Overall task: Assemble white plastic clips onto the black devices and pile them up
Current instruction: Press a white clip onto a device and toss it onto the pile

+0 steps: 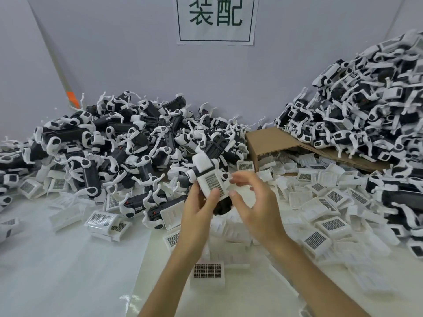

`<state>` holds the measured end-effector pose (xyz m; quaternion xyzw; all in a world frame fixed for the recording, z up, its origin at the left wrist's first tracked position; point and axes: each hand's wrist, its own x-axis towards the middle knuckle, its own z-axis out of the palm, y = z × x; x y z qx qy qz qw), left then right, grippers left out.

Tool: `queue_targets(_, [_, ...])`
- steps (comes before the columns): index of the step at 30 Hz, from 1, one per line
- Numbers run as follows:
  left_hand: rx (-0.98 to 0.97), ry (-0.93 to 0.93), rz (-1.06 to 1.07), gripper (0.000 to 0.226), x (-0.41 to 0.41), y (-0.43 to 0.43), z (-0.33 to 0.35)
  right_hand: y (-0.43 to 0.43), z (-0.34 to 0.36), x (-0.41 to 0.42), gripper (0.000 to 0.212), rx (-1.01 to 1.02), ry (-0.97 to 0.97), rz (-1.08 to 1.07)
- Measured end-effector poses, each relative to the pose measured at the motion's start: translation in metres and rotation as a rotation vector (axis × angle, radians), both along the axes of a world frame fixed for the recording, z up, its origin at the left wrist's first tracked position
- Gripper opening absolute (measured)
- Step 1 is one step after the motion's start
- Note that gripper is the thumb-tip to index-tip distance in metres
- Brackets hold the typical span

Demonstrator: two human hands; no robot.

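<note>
Above table (68, 271), left hand (196, 211) gripping grid-labelled white-clipped black device (223, 207), right hand (254, 207) grip unclear

Matt white plastic clips (333, 226); glossy table (68, 259); brown cardboard (270, 138)

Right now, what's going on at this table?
A person is fitting a white clip onto a black device. The left-hand grip holds the device. The right-hand grip works at the clip's edge, too blurred to tell whether it pinches. Behind lie piles of devices, with loose clips across the table.
</note>
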<state>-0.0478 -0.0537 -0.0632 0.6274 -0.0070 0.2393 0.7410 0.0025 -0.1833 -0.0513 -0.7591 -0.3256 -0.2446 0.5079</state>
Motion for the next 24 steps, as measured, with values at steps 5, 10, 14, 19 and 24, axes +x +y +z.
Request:
queue_targets(5, [0.300, -0.013, 0.231, 0.027, 0.000, -0.006, -0.009, -0.008, -0.001, 0.011, 0.043, 0.022, 0.436, 0.289])
queue_targets(10, [-0.460, 0.135, -0.227, 0.034, -0.003, 0.006, 0.002, 0.003, -0.015, 0.005, 0.067, -0.230, 0.198, 0.240])
queue_targets(14, [-0.622, 0.145, -0.277, 0.042, -0.004, 0.010, 0.003, 0.002, -0.012, 0.004, 0.075, -0.179, 0.075, 0.141])
queue_targets(19, [-0.325, 0.032, -0.151, 0.044, -0.004, 0.004, 0.006, -0.005, -0.006, 0.004, 0.064, -0.084, 0.089, 0.070])
queue_targets(24, [0.532, -0.082, 0.356, 0.022, -0.003, 0.001, -0.001, -0.008, 0.000, 0.006, 0.064, 0.186, 0.346, 0.318])
